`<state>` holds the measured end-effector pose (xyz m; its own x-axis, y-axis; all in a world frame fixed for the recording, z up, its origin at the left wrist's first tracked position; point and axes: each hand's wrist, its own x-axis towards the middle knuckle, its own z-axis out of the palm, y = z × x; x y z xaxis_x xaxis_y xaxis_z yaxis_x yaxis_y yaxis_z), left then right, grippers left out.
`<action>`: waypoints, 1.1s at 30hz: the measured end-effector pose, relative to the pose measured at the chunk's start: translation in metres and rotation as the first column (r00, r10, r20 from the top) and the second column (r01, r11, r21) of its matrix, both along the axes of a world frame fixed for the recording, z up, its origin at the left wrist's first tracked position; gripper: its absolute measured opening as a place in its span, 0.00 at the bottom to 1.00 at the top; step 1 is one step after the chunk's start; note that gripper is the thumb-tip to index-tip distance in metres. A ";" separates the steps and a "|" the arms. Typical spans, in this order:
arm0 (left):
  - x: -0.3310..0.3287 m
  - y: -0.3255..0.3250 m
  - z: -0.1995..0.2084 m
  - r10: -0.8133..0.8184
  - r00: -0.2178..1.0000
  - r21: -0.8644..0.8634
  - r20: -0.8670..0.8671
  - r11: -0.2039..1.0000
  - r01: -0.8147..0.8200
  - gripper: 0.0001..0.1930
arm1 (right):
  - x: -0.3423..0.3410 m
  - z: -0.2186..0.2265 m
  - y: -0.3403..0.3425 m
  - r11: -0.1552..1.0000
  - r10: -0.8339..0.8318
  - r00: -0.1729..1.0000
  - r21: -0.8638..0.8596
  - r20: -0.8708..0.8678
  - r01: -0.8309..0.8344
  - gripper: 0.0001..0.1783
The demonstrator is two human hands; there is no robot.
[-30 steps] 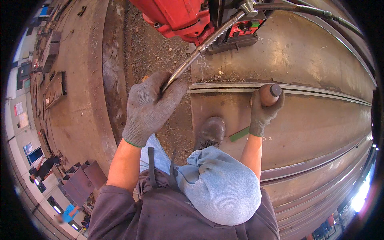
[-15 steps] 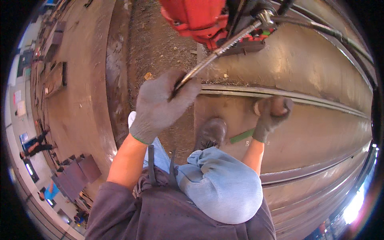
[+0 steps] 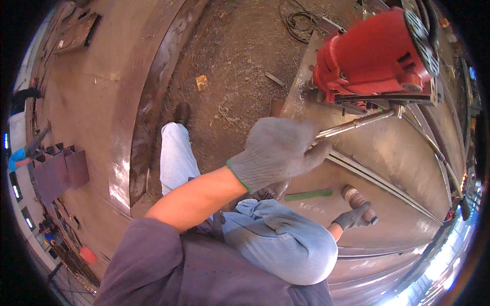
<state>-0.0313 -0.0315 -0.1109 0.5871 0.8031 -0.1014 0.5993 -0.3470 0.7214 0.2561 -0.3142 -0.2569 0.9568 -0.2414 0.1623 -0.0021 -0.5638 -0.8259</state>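
Observation:
My left hand [image 3: 278, 150], in a grey knit glove, is closed round the end of a long metal lever handle [image 3: 357, 122]. The lever runs up to the right, to a red portable drilling machine [image 3: 372, 53] standing on the steel. Lower right, my gloved right hand [image 3: 353, 218] is wrapped round a brownish bottle [image 3: 353, 196]. One end of the bottle points toward the steel beam and the other sticks out below my fingers. My bent knee in jeans [image 3: 278, 237] is between my arms.
A green strip [image 3: 309, 195] lies on the steel beam [image 3: 311, 214] beside white chalk marks. Metal shavings cover the ground, with a yellow scrap [image 3: 202, 82] on it. A coiled cable [image 3: 298, 23] lies at the back. Far left are stacked steel sections [image 3: 61, 171] and a person in blue [image 3: 19, 155].
The view has turned, bringing the whole red machine into sight at the right. My left hand keeps hold of the lever. The bottle in my right hand shows more plainly now.

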 end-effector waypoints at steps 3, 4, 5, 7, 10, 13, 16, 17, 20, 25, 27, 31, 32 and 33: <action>-0.002 0.002 -0.001 0.016 0.997 -0.055 0.070 0.998 -0.012 0.19 | 0.004 0.009 -0.006 0.986 0.163 0.986 0.035 -0.022 -0.163 0.35; -0.003 0.002 -0.002 0.023 0.994 -0.064 0.103 0.998 -0.017 0.19 | 0.004 0.010 -0.006 0.991 0.134 0.991 0.006 0.000 -0.134 0.33; -0.003 0.001 -0.004 0.030 0.990 -0.073 0.136 0.997 -0.021 0.19 | 0.004 0.010 -0.006 0.994 0.104 0.994 -0.022 0.023 -0.104 0.31; -0.005 0.000 -0.006 0.036 0.983 -0.070 0.180 0.997 -0.024 0.19 | -0.001 0.017 0.000 0.995 0.101 0.995 -0.029 0.015 -0.100 0.29; -0.008 0.000 -0.008 0.026 0.976 -0.041 0.218 0.999 -0.017 0.18 | -0.005 0.031 0.002 0.988 0.152 0.988 -0.031 -0.023 -0.153 0.26; -0.009 -0.001 -0.008 0.026 0.969 -0.052 0.247 0.999 -0.013 0.18 | 0.021 0.037 -0.017 0.986 0.138 0.989 -0.097 0.049 -0.133 0.28; -0.010 -0.002 -0.008 0.051 0.963 -0.050 0.264 0.998 -0.039 0.18 | 0.018 0.078 0.020 0.966 0.248 0.953 0.029 0.171 -0.257 0.31; -0.010 -0.005 -0.009 0.064 0.962 -0.043 0.266 0.998 -0.054 0.18 | -0.019 0.131 0.075 0.909 0.383 0.893 0.078 0.236 -0.411 0.30; -0.006 -0.011 0.003 0.047 0.967 -0.058 0.249 0.998 -0.033 0.17 | 0.002 0.213 0.123 0.781 0.461 0.696 0.121 0.551 -0.613 0.23; -0.004 -0.013 0.026 0.064 0.970 -0.030 0.234 0.998 -0.059 0.18 | 0.014 0.264 0.179 0.777 0.625 0.349 -0.518 0.698 -0.356 0.17; -0.004 -0.010 0.038 0.029 0.979 -0.066 0.201 0.998 -0.016 0.18 | 0.027 0.266 0.181 0.743 0.618 0.402 -0.669 0.675 -0.019 0.18; -0.003 -0.013 0.035 0.045 0.986 -0.086 0.163 0.996 -0.031 0.18 | 0.101 0.269 0.161 0.732 0.534 0.570 -0.004 0.625 -0.682 0.19; -0.005 -0.015 0.021 0.082 0.981 -0.072 0.174 0.995 -0.070 0.18 | 0.114 0.271 0.165 0.577 0.538 0.588 0.245 0.604 -0.779 0.19; -0.004 -0.014 0.010 0.110 0.975 -0.044 0.191 0.994 -0.103 0.18 | 0.120 0.277 0.165 0.420 0.554 0.572 0.390 0.604 -0.819 0.17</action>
<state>-0.0352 -0.0456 -0.1004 0.5095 0.8602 -0.0228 0.4802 -0.2623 0.8370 0.3765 -0.1490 0.0205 0.7390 0.3123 0.5969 0.4920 0.3552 -0.7949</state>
